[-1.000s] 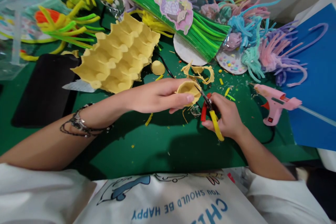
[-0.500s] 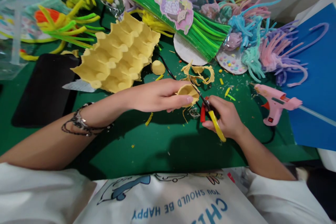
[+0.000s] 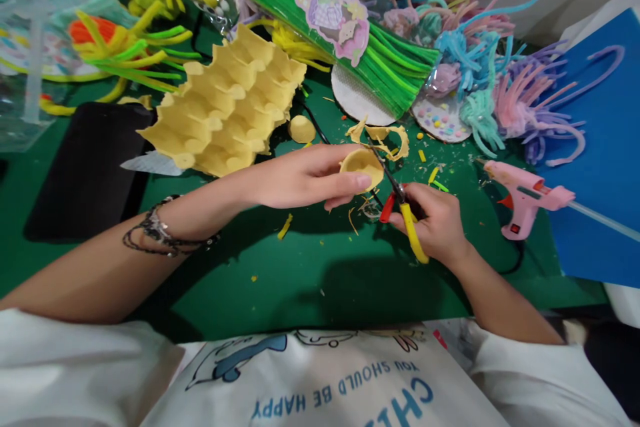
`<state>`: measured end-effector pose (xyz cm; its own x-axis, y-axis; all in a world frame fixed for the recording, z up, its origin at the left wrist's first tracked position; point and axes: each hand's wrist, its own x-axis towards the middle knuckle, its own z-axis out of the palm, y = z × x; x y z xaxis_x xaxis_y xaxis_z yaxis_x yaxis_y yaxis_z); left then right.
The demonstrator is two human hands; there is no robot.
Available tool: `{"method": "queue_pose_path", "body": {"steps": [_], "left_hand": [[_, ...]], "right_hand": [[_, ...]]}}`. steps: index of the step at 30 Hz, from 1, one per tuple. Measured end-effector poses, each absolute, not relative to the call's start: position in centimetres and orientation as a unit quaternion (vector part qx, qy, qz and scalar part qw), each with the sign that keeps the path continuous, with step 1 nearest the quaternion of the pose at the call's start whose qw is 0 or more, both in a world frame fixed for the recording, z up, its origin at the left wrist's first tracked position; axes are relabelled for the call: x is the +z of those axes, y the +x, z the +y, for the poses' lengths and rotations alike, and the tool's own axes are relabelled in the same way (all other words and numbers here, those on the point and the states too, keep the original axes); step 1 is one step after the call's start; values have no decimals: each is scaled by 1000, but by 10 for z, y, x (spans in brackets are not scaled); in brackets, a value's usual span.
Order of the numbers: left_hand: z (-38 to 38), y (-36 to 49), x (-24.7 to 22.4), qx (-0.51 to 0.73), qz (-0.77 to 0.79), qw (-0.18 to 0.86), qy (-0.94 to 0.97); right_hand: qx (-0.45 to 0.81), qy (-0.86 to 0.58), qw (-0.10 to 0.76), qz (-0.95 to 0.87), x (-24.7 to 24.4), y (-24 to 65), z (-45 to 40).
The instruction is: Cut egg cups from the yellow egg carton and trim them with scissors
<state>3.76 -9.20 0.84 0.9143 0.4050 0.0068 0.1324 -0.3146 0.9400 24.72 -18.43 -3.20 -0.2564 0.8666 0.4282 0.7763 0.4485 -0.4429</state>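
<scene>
My left hand (image 3: 313,179) pinches a small yellow egg carton cup (image 3: 364,165), its hollow side facing up toward me. In my right hand (image 3: 434,217) is a pair of scissors (image 3: 411,232) with one yellow and one red handle. The dark blades lie along the cup's right rim. Just beyond the cup, curled yellow trimmings (image 3: 399,141) rest on the table. A round yellow cut piece (image 3: 302,129) sits behind my left hand, near the larger yellow egg carton (image 3: 225,107).
A pink glue gun (image 3: 530,193) lies at the right, by a blue sheet (image 3: 600,167). Green pipe cleaners (image 3: 400,67) in a bag and pastel bundles (image 3: 515,107) fill the back. At left is a black tablet-like slab (image 3: 85,173). Scraps dot the green table (image 3: 300,287).
The cup has shifted slightly to the right and turned in my left hand, showing a smoother, rounder rim. The scissors have moved a little with it, and the handles sit slightly differently.
</scene>
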Motion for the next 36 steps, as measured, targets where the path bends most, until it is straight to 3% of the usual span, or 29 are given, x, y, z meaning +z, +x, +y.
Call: {"method": "queue_pose_path", "body": {"steps": [6, 12, 19, 30, 36], "left_hand": [[-93, 39, 3, 155, 150, 511, 832], [-92, 39, 6, 67, 112, 500, 856], [-92, 37, 6, 68, 88, 558, 822], [-92, 36, 5, 133, 60, 504, 851], [-92, 35, 1, 92, 62, 552, 826]], "right_hand": [[76, -540, 316, -776, -34, 247, -184], [104, -520, 275, -802, -34, 249, -185], [96, -514, 272, -808, -33, 248, -184], [87, -503, 269, -817, -30, 249, -184], [83, -493, 273, -822, -31, 250, -184]]}}
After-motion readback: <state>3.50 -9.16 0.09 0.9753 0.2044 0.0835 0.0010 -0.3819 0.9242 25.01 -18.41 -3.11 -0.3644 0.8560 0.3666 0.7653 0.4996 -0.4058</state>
